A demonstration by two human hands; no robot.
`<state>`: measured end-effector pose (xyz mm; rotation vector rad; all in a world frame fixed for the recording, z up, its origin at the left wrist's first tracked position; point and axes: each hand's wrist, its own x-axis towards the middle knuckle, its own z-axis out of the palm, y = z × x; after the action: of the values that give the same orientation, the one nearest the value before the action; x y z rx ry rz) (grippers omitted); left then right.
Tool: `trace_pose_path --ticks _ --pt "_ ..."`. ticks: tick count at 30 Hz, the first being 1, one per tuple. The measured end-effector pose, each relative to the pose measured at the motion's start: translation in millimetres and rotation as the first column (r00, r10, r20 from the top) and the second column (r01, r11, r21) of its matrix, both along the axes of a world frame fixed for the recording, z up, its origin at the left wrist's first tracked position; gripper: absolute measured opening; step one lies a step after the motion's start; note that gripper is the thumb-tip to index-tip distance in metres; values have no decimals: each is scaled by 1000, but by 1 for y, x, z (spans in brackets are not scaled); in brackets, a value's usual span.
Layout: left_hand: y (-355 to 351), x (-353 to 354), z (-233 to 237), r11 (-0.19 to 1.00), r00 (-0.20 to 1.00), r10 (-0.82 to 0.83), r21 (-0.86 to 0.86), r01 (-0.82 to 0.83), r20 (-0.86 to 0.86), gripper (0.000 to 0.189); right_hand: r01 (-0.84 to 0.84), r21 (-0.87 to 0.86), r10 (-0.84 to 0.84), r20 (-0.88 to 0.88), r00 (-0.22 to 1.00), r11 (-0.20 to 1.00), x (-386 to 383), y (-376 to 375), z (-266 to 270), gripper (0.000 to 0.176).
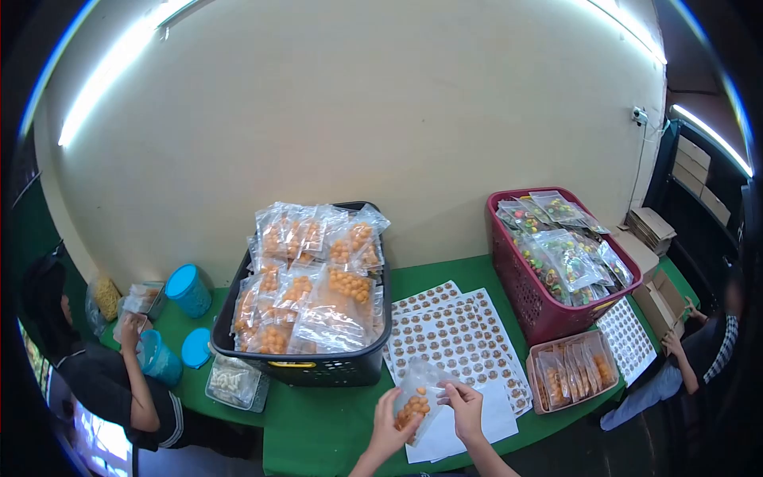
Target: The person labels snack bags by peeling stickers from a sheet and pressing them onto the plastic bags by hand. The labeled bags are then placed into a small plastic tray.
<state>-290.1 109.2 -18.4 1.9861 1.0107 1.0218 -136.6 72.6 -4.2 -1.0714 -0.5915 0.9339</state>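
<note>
Low in the centre, a clear plastic bag (415, 401) with orange balls at its bottom is held up between both hands. My left hand (389, 425) is closed round the bag's lower left side. At the bag's upper right edge, my right hand (463, 408) pinches the plastic. Beneath and behind the hands lie sheets of round printed stickers (453, 334) and a plain white sheet (485, 413), on a green table (310, 421). A black basket (318, 366) heaped with similar bags of orange balls stands to the left of the sheets.
A maroon basket (520, 306) of colourful packets and a tray (543, 404) of orange packets stand at right. Blue containers (188, 291) and a white-filled tub (236, 385) are at left. One person (103, 381) works at left, another (707, 350) at right with a cardboard box (658, 304).
</note>
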Motion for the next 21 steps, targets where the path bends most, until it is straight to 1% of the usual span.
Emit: trace_pose_path --ticks 1,2,4,5,7,8,9,11,12,14,15,16,17,18,19,20,21 --pt "-7 9 1 999 998 -49 19 50 -43 72 18 3 -18 -16 1000 1000 4 -2 2 17" --pt "-9 15 -4 999 996 -17 37 21 -89 74 -21 20 21 -7 1000 1000 6 -3 -1 18" --pt "-8 31 -16 997 983 40 73 -28 -177 79 -225 30 227 -107 968 974 11 -9 1 21" --pt "-3 36 -20 998 996 18 67 -12 -87 75 -319 45 322 -156 934 947 14 -12 1 23" --pt "2 43 -19 999 996 -12 -34 15 83 67 -409 37 404 -259 877 912 17 -17 3 29" --pt "3 49 -15 1000 996 16 9 -17 83 60 -450 44 441 -306 844 892 24 -18 4 32" --pt "0 53 -9 999 996 14 -52 -9 85 58 -458 36 451 -267 852 888 34 -20 5 35" --pt "-1 61 -6 990 989 -15 -134 36 148 51 -478 15 471 -201 859 878 51 -23 5 41" --pt "0 64 -14 966 978 -16 -248 68 208 49 -480 -7 480 3 877 877 63 -24 3 50" --pt "-2 73 -33 874 947 22 -466 138 320 45 -353 -160 380 201 903 922 81 -31 -1 55" --pt "-6 82 -30 834 917 44 -520 185 396 45 -279 -230 340 301 891 932 91 -34 -4 58" --pt "-10 93 -26 790 881 73 -566 235 467 44 -227 -247 298 307 904 942 100 -37 -18 61" --pt "-13 105 -21 745 839 104 -600 290 535 44 -256 -264 333 309 891 930 109 -43 -21 58" --pt "-17 115 -17 686 836 120 -654 320 535 47 -283 -281 366 313 876 917 120 -48 -23 55" --pt "-18 127 -20 657 835 119 -673 340 537 49 -309 -300 399 315 861 903 131 -54 -27 52" --pt "-22 139 -24 624 834 120 -695 358 538 50 -422 -210 458 165 874 882 143 -58 -40 37" --pt "-28 150 -28 588 834 125 -717 373 537 52 -407 -206 442 171 880 890 156 -63 -44 32"
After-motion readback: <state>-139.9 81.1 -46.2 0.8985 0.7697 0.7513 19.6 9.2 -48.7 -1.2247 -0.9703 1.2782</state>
